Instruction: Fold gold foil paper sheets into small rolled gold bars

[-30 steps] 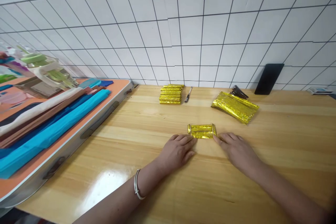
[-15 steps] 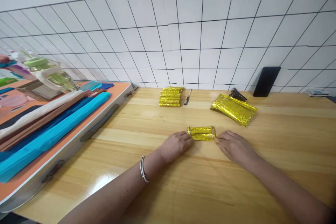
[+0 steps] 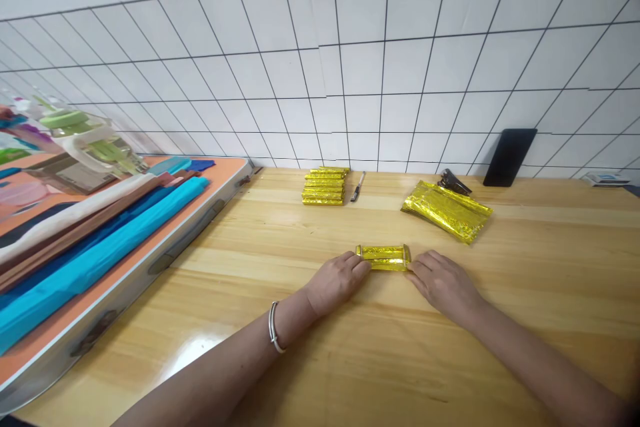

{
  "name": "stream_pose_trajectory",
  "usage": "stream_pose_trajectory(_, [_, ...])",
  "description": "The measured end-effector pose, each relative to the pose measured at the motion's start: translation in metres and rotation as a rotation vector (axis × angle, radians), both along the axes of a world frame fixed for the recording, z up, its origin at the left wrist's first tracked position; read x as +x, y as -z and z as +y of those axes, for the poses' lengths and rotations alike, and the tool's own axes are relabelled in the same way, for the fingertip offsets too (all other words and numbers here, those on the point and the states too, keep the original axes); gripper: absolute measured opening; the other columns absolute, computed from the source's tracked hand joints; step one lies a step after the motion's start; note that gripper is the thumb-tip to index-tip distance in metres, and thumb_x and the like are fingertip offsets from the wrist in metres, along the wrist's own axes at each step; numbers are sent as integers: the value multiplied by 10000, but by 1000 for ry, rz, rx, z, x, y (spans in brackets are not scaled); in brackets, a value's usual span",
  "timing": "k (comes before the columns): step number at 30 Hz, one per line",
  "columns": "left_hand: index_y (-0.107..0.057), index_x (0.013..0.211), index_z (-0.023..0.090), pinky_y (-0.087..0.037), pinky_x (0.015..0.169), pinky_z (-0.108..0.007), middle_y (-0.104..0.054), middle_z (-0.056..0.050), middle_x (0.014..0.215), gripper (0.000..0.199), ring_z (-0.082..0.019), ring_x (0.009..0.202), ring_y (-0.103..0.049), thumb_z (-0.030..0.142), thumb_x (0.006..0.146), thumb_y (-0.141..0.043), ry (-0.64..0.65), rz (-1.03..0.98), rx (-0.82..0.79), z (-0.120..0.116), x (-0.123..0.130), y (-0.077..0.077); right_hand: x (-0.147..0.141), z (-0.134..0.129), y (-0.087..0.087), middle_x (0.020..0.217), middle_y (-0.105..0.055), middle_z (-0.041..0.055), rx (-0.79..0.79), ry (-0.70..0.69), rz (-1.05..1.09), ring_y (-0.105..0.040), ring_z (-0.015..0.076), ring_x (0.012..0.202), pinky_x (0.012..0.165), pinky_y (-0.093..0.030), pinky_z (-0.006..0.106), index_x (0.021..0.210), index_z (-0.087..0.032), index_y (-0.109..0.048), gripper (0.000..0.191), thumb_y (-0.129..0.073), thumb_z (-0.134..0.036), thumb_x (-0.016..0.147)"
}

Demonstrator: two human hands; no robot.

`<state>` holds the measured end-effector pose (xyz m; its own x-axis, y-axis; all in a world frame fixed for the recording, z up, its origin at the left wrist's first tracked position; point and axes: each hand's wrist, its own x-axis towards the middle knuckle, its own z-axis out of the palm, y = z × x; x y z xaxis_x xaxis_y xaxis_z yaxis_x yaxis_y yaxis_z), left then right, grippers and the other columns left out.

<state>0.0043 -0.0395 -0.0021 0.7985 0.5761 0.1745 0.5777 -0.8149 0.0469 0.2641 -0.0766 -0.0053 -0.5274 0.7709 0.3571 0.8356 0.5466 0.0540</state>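
A shiny gold foil sheet (image 3: 384, 255), creased lengthwise with its short ends turned up, lies on the wooden table in front of me. My left hand (image 3: 341, 280), with a silver bangle on its wrist, pinches the near left corner of the foil. At the near right corner, the closed fingers of my right hand (image 3: 445, 283) grip the other end. The fingertips are partly hidden by the foil edges. Beyond the hands sit several narrow folded gold strips (image 3: 324, 188) in a row. To the right rests a pile of flat gold foil sheets (image 3: 447, 209).
A pen (image 3: 358, 187) lies beside the gold strips. Behind the foil pile are a dark clip (image 3: 454, 181) and a black phone (image 3: 509, 157) leaning on the tiled wall. On the left, an orange-topped case (image 3: 227, 177) bears rolled coloured paper (image 3: 115, 250) and a green-lidded bottle (image 3: 95, 140).
Both hands keep their hold at the foil's two near corners. The fingers of my right hand have shifted slightly at its corner; the view has tilted a little.
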Motion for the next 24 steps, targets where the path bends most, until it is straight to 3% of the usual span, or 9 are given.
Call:
stream_pose_trajectory(9, [-518, 1028, 163, -485, 773, -305, -575, -74, 911, 184, -183, 894, -539, 135, 912, -378, 14, -155, -37, 3, -7, 17, -2, -3, 15, 849, -597, 95, 45, 13, -62, -516, 208, 873, 792, -442, 340, 941, -132, -628, 203, -448, -75, 866])
stream_pose_trajectory(13, [-515, 1065, 172, -487, 819, -319, -578, -87, 999, 195, -181, 934, -546, 148, 907, -402, -4, -277, -77, 0, -10, 17, -1, -2, 17, 863, -602, 99, 57, 7, -19, -517, 216, 884, 792, -450, 349, 916, -145, -623, 185, -457, -80, 863])
stream_pose_trajectory(18, [-545, 1083, 191, -483, 832, -333, -591, -77, 1001, 202, -185, 928, -550, 205, 902, -457, -122, -375, -109, -4, -16, 16, 0, -1, 20, 835, -603, 89, 33, 3, 4, -525, 206, 847, 796, -452, 356, 894, -157, -617, 189, -448, -77, 864])
stream_pose_trajectory(24, [-611, 976, 183, -481, 848, -322, -588, -76, 983, 182, -172, 930, -547, 209, 914, -442, -102, -372, -101, -4, -16, 17, 2, 0, 19, 852, -606, 101, 27, -23, 16, -530, 216, 860, 799, -456, 370, 883, -143, -621, 190, -442, -79, 867])
